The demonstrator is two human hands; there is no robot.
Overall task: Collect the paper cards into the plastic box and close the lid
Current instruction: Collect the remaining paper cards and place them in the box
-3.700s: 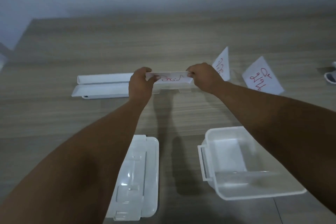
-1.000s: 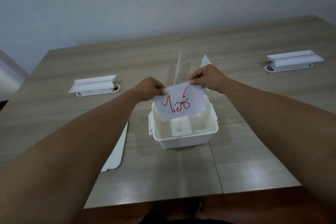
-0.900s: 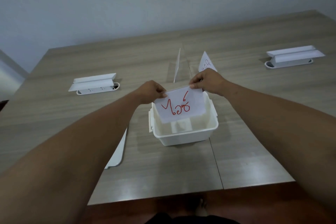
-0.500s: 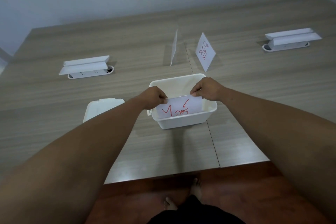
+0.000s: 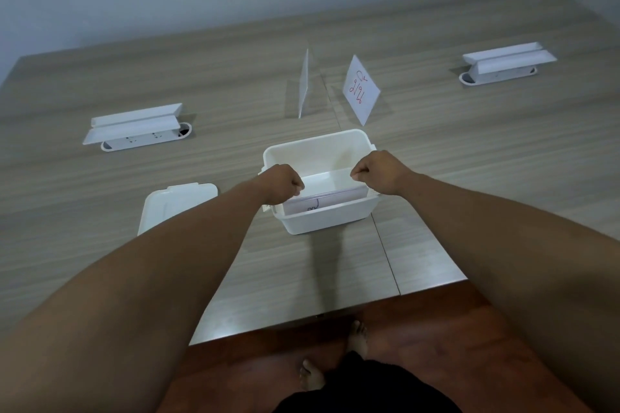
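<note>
The wood-grain desk (image 5: pixel 436 151) fills most of the view, its near edge giving way to a reddish floor (image 5: pixel 419 345) where the person's bare feet show. Two white flip-up socket units sit on the desk, one at far left (image 5: pixel 134 127) and one at far right (image 5: pixel 503 64). Near the middle stands the open white plastic box (image 5: pixel 322 221), and its lid (image 5: pixel 174 208) lies flat on the desk just left of it. A paper card (image 5: pixel 323 201) with red writing stands inside the box, along its near wall, only its upper part showing above the rim. The left hand (image 5: pixel 281 183) is curled with fingertips pinched at the card's upper left corner, and the right hand (image 5: pixel 379 171) is likewise curled, pinching at the upper right corner. Beyond the box, two more cards stand on the desk: one seen edge-on (image 5: pixel 303 84), and one to its right (image 5: pixel 360 89) showing red marks.
</note>
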